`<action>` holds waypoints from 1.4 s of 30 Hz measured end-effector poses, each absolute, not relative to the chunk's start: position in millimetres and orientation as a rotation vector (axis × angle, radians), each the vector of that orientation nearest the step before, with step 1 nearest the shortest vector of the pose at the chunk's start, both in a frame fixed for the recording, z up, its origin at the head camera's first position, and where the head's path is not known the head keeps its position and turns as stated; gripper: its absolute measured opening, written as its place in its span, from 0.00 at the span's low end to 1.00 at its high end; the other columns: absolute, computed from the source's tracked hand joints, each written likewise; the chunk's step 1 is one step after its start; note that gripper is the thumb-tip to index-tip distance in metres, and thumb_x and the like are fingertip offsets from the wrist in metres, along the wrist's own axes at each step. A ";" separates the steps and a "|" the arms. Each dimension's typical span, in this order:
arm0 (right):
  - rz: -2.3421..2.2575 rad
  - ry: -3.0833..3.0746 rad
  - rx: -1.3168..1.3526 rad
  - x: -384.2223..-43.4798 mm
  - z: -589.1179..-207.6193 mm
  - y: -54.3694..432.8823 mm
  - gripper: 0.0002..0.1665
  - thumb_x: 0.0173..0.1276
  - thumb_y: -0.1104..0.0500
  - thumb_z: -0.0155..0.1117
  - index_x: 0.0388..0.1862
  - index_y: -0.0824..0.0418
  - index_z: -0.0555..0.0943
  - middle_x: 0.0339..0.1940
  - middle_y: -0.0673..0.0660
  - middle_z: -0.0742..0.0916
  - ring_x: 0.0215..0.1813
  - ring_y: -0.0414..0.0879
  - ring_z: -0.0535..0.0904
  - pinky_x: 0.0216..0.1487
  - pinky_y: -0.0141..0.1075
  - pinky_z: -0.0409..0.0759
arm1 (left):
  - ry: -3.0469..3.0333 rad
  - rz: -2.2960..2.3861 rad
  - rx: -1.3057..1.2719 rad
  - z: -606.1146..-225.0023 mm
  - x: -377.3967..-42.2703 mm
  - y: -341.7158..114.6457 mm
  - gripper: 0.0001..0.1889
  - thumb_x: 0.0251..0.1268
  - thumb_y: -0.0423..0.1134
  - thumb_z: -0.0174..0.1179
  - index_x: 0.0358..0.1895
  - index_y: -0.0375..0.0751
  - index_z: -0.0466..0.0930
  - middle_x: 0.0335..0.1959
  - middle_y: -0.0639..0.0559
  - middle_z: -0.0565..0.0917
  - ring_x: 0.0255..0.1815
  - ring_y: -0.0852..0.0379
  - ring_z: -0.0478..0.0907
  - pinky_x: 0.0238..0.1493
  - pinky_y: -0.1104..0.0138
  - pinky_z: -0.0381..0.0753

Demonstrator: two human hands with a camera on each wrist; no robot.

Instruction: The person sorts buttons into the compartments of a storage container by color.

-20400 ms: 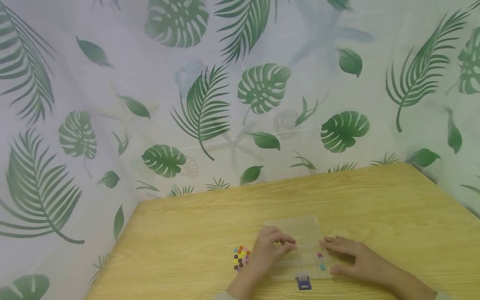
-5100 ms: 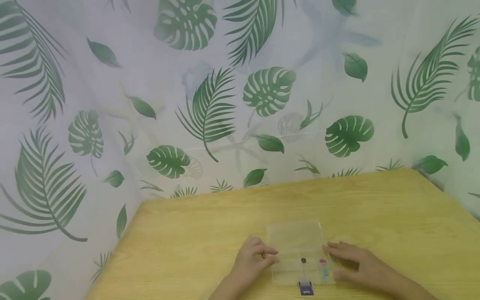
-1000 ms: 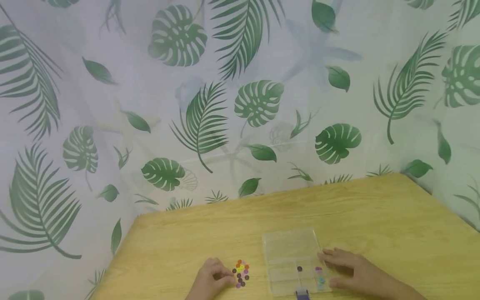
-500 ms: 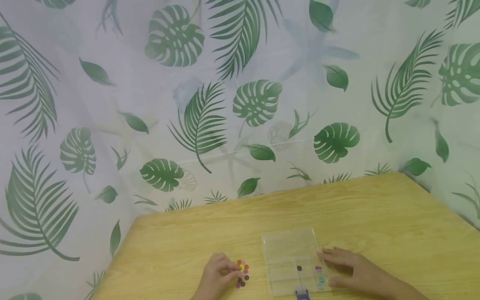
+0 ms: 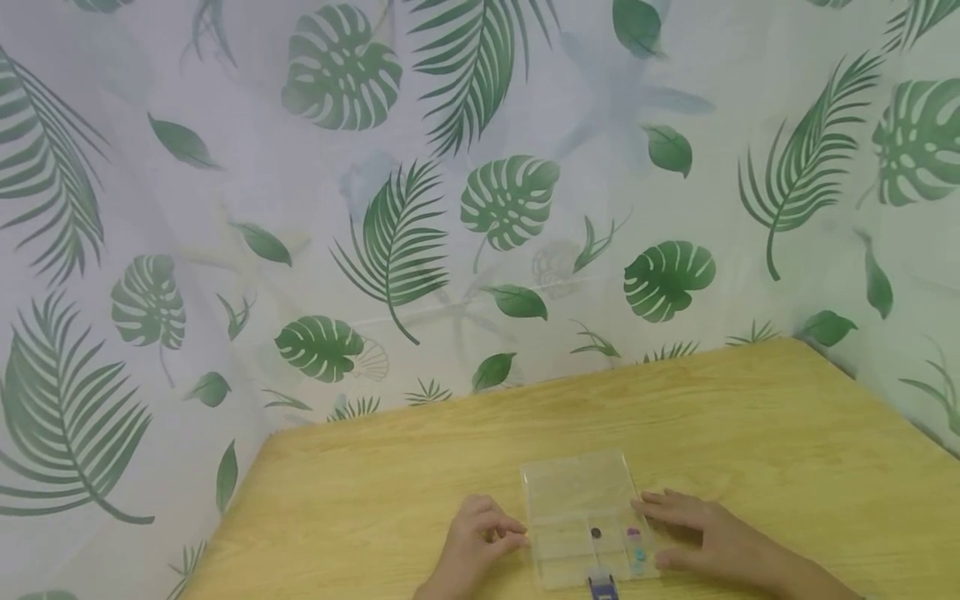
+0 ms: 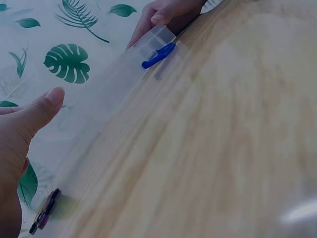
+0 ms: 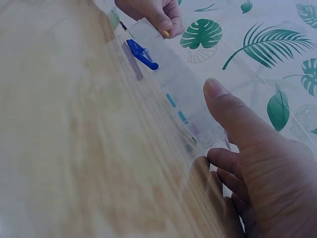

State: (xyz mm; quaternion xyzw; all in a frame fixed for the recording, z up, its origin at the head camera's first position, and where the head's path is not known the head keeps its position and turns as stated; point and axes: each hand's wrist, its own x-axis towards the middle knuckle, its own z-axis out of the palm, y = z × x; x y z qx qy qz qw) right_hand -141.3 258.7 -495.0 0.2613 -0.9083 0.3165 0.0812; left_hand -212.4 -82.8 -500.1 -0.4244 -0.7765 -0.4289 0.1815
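My left hand is at the left edge of a clear plastic compartment box, pinching a small yellow button, best seen in the right wrist view. The box's lid lies folded back; a blue latch is at the front. Inside, a dark button sits in a middle compartment, purple ones and teal ones in the right-hand compartments. My right hand rests by the box's right edge, thumb and fingers spread. The loose buttons are hidden behind my left hand in the head view.
The box lies on a wood-grain table. Behind the table hangs a pale cloth printed with green leaves, also covering the left and right sides.
My left hand has reached into the button pile and moved right to the box with a yellow button. The right hand stays by the box. Earlier, a dark button entered the middle compartment.
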 end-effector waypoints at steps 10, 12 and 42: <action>0.921 -2.694 0.793 -141.6 -493.2 256.5 0.34 0.60 0.49 0.68 0.66 0.48 0.72 0.62 0.60 0.78 0.59 0.68 0.72 0.53 0.46 0.77 | -2.110 -1.186 -1.271 -494.0 -206.3 -36.6 0.08 0.45 0.41 0.70 0.30 0.45 0.85 0.23 0.59 0.74 0.31 0.64 0.65 0.38 0.80 0.66; 0.935 -2.701 0.790 -141.5 -493.0 256.0 0.34 0.60 0.49 0.68 0.66 0.48 0.72 0.62 0.60 0.78 0.59 0.69 0.71 0.52 0.50 0.77 | -2.049 -1.147 -1.317 -492.0 -205.3 -27.9 0.08 0.43 0.39 0.72 0.29 0.44 0.85 0.22 0.59 0.74 0.31 0.64 0.65 0.37 0.80 0.66; 0.935 -2.668 0.815 -141.6 -494.3 256.2 0.34 0.60 0.50 0.69 0.66 0.49 0.72 0.61 0.61 0.78 0.58 0.68 0.73 0.52 0.46 0.77 | -2.147 -1.101 -1.393 -487.5 -194.0 -6.1 0.09 0.45 0.40 0.71 0.31 0.42 0.86 0.23 0.58 0.72 0.31 0.65 0.60 0.37 0.83 0.62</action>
